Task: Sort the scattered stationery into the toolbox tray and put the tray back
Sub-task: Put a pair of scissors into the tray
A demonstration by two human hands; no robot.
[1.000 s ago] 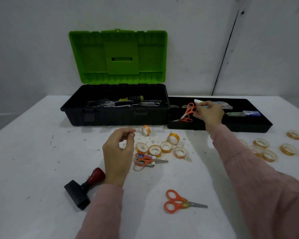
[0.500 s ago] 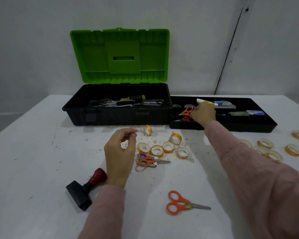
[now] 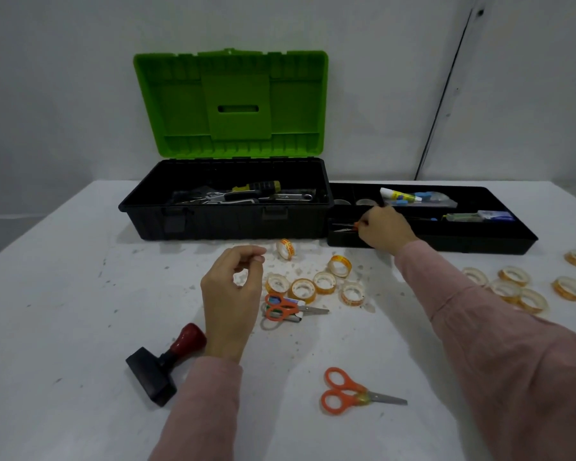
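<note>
White speckled table against a grey wall. Black tray, centre right, beside the toolbox. Right hand grasps orange scissors inside the tray; left hand loosely curled, holding nothing, centre frame.

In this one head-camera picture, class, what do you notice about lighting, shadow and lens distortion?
Head view: dim, even light, no glare; the toolbox casts a soft shadow on the table; the wide lens swells the right sleeve; the scissors under the right hand sit too dark in the tray to read.
</note>
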